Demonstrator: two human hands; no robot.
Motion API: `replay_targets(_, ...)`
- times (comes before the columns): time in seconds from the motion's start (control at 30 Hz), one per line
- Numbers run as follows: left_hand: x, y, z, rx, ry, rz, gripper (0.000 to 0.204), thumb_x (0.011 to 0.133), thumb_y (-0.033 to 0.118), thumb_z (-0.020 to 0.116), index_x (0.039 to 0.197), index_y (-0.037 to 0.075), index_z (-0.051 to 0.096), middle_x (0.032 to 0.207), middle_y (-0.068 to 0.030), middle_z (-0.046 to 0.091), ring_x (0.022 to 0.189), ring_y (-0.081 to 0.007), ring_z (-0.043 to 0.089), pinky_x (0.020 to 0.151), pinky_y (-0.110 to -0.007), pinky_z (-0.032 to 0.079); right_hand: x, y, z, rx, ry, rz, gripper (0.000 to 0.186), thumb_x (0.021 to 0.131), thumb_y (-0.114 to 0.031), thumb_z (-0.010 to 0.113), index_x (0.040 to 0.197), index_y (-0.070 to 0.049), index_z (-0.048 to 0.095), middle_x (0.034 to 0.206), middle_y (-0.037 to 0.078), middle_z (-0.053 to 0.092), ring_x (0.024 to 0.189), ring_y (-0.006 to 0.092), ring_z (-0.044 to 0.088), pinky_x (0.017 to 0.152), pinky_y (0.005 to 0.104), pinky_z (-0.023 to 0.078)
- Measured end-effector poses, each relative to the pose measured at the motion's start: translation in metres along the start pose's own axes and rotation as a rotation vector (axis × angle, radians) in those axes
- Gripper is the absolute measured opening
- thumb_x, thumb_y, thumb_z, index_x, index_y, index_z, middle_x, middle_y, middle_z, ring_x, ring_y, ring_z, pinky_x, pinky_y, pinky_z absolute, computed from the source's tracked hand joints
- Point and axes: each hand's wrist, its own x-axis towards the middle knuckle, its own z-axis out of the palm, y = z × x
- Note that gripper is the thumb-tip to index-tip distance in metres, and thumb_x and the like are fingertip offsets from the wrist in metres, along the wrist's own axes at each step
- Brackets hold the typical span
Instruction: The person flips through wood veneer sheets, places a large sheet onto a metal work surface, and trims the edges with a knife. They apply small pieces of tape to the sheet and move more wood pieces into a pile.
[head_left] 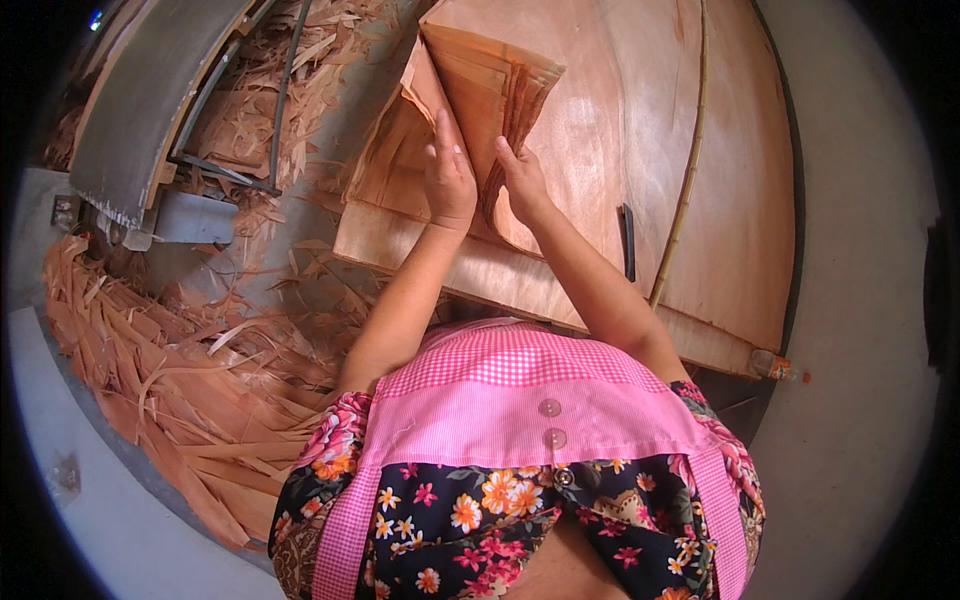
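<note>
Over the near left part of a broad stack of wood veneer sheets [745,200], a person's two bare hands work at a thin bundle of veneer sheets [478,85], stood up and bent into a fold. The left hand [450,183] is flat and unclenched, its fingers straight and pointing away along the bundle's left side. The right hand [521,180] grasps the bundle's right side, thumb uppermost, near the darker, layered edges.

To the right of the hands, a short black strip [628,242] lies on the stack, and beside it a long, jointed bamboo stick [690,165] runs away across the sheets. At the stack's near right corner is a clear plastic bottle [778,367] with an orange label. Left of the person, veneer scraps [215,385] are heaped on the floor, with a grey panel [150,110] above them at upper left.
</note>
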Motion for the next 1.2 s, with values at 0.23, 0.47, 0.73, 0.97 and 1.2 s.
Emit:
replay_targets(0.23, -0.001, 0.002, -0.002, 0.029, -0.08, -0.078, 0.045, 0.082, 0.024, 0.051, 0.118, -0.001, 0.042, 0.098, -0.023, 0.051, 0.081, -0.0373, 0.051, 0.069, -0.04, 0.044, -0.002, -0.007, 0.002, 0.049, -0.037, -0.02, 0.033, 0.084, -0.027, 0.053, 0.103, 0.0, 0.053, 0.095, 0.003, 0.057, 0.087, 0.0106, 0.051, 0.077, 0.0248, 0.04)
replay_targets(0.47, -0.004, -0.01, -0.001, -0.022, -0.109, -0.097, 0.046, 0.082, 0.026, 0.051, 0.118, -0.001, 0.042, 0.102, -0.0229, 0.049, 0.089, -0.0372, 0.049, 0.075, -0.039, 0.042, -0.002, -0.009, 0.005, 0.025, -0.071, -0.06, 0.03, 0.078, -0.021, 0.061, 0.1, -0.001, 0.054, 0.092, 0.004, 0.058, 0.08, 0.0109, 0.053, 0.073, 0.0243, 0.042)
replay_targets(0.73, -0.002, -0.005, 0.002, -0.056, 0.006, 0.008, 0.039, 0.084, 0.008, 0.04, 0.122, 0.001, 0.038, 0.104, -0.0232, 0.047, 0.091, -0.0368, 0.049, 0.076, -0.039, 0.042, -0.002, -0.013, 0.007, -0.045, -0.095, -0.103, 0.031, 0.079, -0.016, 0.059, 0.105, 0.001, 0.053, 0.096, 0.005, 0.058, 0.086, 0.0109, 0.053, 0.076, 0.0242, 0.042)
replay_targets(0.97, -0.003, -0.008, -0.001, 0.005, 0.0, 0.006, 0.04, 0.083, 0.008, 0.045, 0.122, 0.001, 0.038, 0.105, -0.0219, 0.05, 0.09, -0.0357, 0.052, 0.075, -0.036, 0.044, -0.003, -0.005, 0.009, -0.05, -0.076, -0.123, 0.028, 0.084, -0.018, 0.054, 0.104, 0.001, 0.053, 0.096, 0.004, 0.058, 0.084, 0.0093, 0.052, 0.075, 0.0234, 0.041)
replay_targets(1.2, -0.005, -0.004, 0.001, -0.087, 0.018, -0.106, 0.04, 0.083, 0.016, 0.049, 0.119, 0.0, 0.04, 0.108, -0.0206, 0.05, 0.095, -0.0339, 0.051, 0.079, -0.037, 0.043, 0.003, 0.002, 0.003, -0.032, -0.062, -0.097, 0.024, 0.084, -0.015, 0.051, 0.102, 0.001, 0.053, 0.093, 0.003, 0.057, 0.084, 0.0099, 0.052, 0.073, 0.0236, 0.042)
